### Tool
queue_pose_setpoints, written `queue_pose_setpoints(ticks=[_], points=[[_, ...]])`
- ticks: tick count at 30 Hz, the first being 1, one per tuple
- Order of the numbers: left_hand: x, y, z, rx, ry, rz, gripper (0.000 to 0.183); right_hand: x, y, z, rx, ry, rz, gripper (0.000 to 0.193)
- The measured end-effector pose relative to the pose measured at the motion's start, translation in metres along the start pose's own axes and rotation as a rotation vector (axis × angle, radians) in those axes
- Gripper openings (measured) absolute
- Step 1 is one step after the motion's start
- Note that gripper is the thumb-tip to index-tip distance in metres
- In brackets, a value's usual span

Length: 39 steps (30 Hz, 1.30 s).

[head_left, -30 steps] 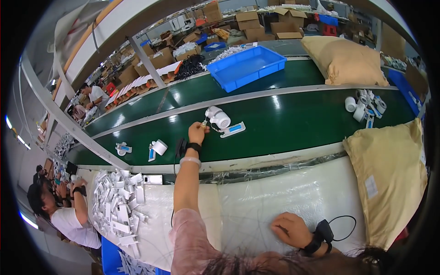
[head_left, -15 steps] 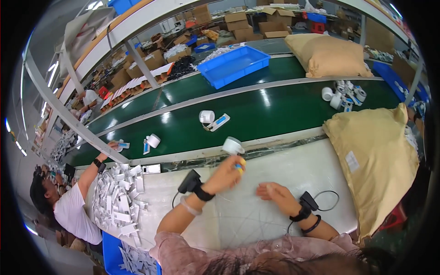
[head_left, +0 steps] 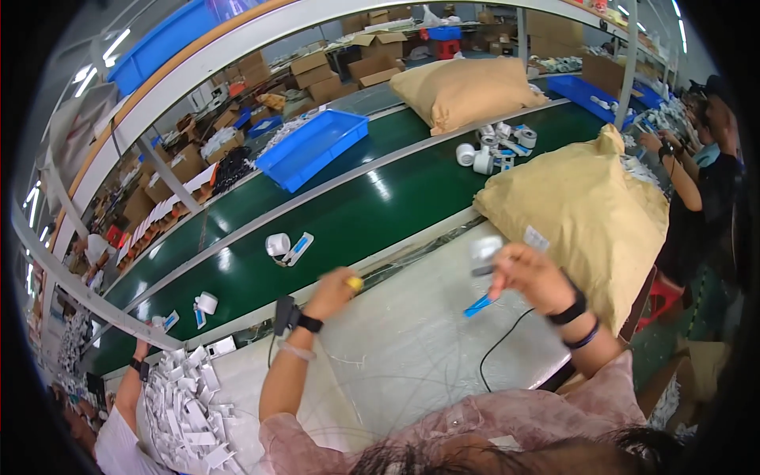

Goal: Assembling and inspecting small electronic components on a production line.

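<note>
My left hand (head_left: 331, 294) hovers over the near edge of the green belt with its fingers curled. A small yellow thing (head_left: 354, 283) shows at its fingertips; its kind is too small to make out. My right hand (head_left: 534, 277) is raised above the pale worktop, in front of the paper sack. Its fingers grip a white round unit (head_left: 485, 255), blurred by motion, and a blue-faced strip (head_left: 477, 305) hangs below the fingers. Farther off on the belt lies another white round unit (head_left: 278, 245) beside its blue-and-white flat piece (head_left: 300, 248).
A tan paper sack (head_left: 586, 214) stands at the worktop's right. White plastic housings (head_left: 186, 404) are heaped at left, near a co-worker's arm (head_left: 131, 392). On the belt sit a clump of white units (head_left: 497, 146) and a blue tray (head_left: 313, 150). Another person (head_left: 697, 174) stands far right.
The view has swung to the right. My right hand, formerly low and holding nothing, has risen and now holds the white round unit. My left hand has moved away from that unit.
</note>
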<state>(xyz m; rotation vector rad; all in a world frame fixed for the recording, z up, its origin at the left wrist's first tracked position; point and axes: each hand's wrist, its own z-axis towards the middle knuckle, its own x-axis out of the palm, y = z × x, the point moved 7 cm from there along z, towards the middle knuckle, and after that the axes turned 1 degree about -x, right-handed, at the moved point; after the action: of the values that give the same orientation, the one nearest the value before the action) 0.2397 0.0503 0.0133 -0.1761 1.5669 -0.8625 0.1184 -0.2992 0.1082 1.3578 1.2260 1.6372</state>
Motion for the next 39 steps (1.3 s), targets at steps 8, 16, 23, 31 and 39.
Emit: queue_pose_setpoints(ticks=[8,16,23,31,39], points=[[-0.069,0.166,0.032,-0.25,-0.511,0.657,0.044,-0.179,0.168,-0.022,-0.374,-0.625,-0.617,0.019],[-0.078,0.123,0.039,-0.568,-0.409,0.741,0.043,-0.421,0.229,-0.026,-0.266,-1.053,-0.968,0.023],[-0.052,0.121,0.02,-0.487,-0.129,0.566,0.056,-0.425,0.23,-0.002,-0.333,-1.072,-1.268,0.044],[-0.033,0.006,-0.004,-0.039,-0.172,0.22,0.05,-0.225,0.207,0.06,-0.174,-0.492,-0.89,0.035],[-0.022,-0.059,-0.025,-0.061,-0.296,-0.785,0.039,0.019,0.043,0.135,-0.191,0.413,-0.906,0.053]])
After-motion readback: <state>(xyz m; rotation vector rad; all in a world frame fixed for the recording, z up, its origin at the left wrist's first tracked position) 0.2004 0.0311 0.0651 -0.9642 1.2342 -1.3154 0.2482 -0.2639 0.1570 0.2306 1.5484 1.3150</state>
